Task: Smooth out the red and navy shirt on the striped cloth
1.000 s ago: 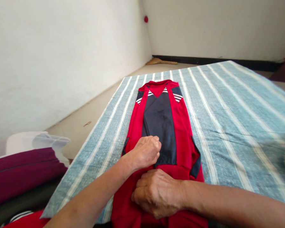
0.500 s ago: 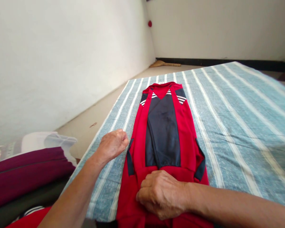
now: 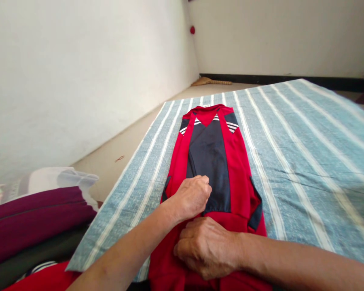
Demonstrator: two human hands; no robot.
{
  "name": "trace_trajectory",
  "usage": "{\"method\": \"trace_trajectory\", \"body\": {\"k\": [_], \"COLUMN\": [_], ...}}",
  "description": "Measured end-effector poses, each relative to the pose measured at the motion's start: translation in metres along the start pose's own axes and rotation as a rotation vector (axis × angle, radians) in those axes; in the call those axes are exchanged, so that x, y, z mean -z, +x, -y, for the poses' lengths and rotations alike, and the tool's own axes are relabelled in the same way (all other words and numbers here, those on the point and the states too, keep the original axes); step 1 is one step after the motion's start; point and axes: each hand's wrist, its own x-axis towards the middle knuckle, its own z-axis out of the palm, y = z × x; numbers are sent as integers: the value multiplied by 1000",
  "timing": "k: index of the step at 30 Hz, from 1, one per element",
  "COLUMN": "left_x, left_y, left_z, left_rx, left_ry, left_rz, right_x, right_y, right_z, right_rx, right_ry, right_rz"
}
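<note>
A red and navy garment (image 3: 214, 157) with white stripes near its collar lies folded lengthwise on a blue and white striped cloth (image 3: 291, 137). My left hand (image 3: 191, 197) rests on the garment's middle with its fingers curled into a loose fist over the navy panel. My right hand (image 3: 208, 247) presses down on the red near end of the garment, fingers bent and close together, just below the left hand.
A maroon cloth (image 3: 33, 220) and a white cloth (image 3: 54, 180) are piled at the left, beside the striped cloth's edge. A white wall runs along the left and back. A broom (image 3: 210, 82) lies on the floor in the far corner.
My left hand has moved right from the striped cloth's left side back onto the garment's middle. The right hand has stayed on the garment's near end.
</note>
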Motion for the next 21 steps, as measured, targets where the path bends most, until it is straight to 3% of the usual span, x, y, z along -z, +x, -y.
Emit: {"method": "trace_trajectory", "body": {"k": [15, 21], "left_x": [6, 4], "left_y": [10, 12], "left_z": [-14, -3], "left_rx": [-138, -128], "left_ry": [119, 86], "left_rz": [29, 27], "right_x": [3, 1], "right_y": [1, -1], "right_z": [0, 1], "right_rx": [38, 8], "right_ry": [16, -8], "right_rz": [21, -1]}}
